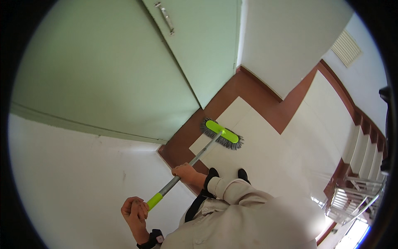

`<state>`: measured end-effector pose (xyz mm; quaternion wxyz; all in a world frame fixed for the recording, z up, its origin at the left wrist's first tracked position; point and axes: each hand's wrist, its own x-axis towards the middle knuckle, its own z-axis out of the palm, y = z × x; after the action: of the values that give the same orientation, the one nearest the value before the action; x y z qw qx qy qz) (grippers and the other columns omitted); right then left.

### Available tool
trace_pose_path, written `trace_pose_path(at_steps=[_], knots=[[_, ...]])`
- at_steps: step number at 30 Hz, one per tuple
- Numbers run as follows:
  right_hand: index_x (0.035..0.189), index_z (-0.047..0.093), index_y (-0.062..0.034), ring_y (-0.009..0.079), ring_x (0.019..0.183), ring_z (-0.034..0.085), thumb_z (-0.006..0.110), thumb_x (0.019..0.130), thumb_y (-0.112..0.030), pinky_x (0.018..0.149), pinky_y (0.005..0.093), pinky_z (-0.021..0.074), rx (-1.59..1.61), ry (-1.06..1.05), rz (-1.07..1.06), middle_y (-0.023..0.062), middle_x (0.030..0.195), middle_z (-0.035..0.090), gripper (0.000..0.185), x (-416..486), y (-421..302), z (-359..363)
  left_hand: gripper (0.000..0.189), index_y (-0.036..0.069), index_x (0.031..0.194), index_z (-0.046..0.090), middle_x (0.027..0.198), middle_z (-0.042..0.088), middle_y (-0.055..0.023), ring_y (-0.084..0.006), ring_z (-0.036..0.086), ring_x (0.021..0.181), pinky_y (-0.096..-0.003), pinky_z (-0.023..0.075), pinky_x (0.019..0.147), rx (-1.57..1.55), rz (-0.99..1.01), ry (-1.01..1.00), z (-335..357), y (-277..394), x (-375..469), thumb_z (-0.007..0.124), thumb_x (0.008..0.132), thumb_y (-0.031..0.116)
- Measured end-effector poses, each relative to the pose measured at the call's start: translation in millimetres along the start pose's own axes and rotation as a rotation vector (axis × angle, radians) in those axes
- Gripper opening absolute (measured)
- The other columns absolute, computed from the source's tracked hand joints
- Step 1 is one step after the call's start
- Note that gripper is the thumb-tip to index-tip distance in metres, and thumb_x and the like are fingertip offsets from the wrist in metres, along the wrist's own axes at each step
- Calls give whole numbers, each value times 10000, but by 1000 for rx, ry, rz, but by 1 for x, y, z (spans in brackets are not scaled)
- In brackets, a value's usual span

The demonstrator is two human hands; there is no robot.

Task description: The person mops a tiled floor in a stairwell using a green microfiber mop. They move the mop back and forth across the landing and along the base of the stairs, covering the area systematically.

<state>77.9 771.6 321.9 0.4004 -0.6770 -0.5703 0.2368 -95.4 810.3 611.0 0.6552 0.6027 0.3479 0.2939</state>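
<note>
A dust mop with a lime-green plate and grey string fringe rests on the floor, lying partly across its red-brown border. Its grey metal pole slants down to the lower left and ends in a lime-green grip. My right hand is wrapped around the middle of the pole. At the grip's top end, my left hand holds on with bent fingers. Dark bands circle both wrists. The mop head lies just in front of a pale green double door.
The door carries a metal pull handle. White walls flank it, and a wall corner juts out at right. Farther right, steps rise beside a metal railing or frame. My black shoes stand on cream tiles.
</note>
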Motion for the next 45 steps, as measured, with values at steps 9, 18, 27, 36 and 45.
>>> trace_pose_path(at_steps=[9, 18, 27, 36, 45], knots=[[829, 583, -192, 277, 863, 631, 715, 717, -110, 804, 439, 408, -317, -15, 1, 27, 778, 621, 192, -60, 59, -36, 165, -56, 907, 614, 496, 437, 0, -73, 360, 395, -255, 355, 456, 8, -13, 48, 52, -84, -43, 535, 988, 64], [810, 560, -226, 261, 882, 612, 727, 669, -114, 818, 435, 395, -322, -72, -5, -1, 803, 586, 246, -97, 96, -55, 168, -63, 893, 625, 507, 439, 12, -64, 366, 418, -240, 343, 465, 44, -85, 149, 112, -97, -84, 529, 982, 43], [817, 591, -213, 282, 806, 648, 700, 716, -126, 775, 449, 414, -201, -381, -139, 37, 811, 646, 172, -124, 12, 2, 159, -27, 813, 563, 453, 366, 5, -69, 296, 361, -256, 323, 443, -34, -14, 497, 87, -51, -169, 506, 955, 19], [843, 601, -244, 259, 942, 613, 725, 694, -134, 825, 447, 408, -417, -230, -33, -2, 829, 632, 223, -113, 87, -56, 180, -68, 910, 619, 480, 409, 17, -66, 337, 390, -251, 332, 474, -76, 15, 135, 128, -113, -126, 510, 990, 51], [856, 613, -211, 292, 848, 654, 712, 728, -134, 763, 457, 422, -307, -388, -225, 26, 819, 642, 179, -127, 15, 14, 76, -14, 831, 595, 616, 524, -33, -81, 414, 424, -260, 378, 438, 249, -23, 451, 58, -84, -195, 598, 895, 27]])
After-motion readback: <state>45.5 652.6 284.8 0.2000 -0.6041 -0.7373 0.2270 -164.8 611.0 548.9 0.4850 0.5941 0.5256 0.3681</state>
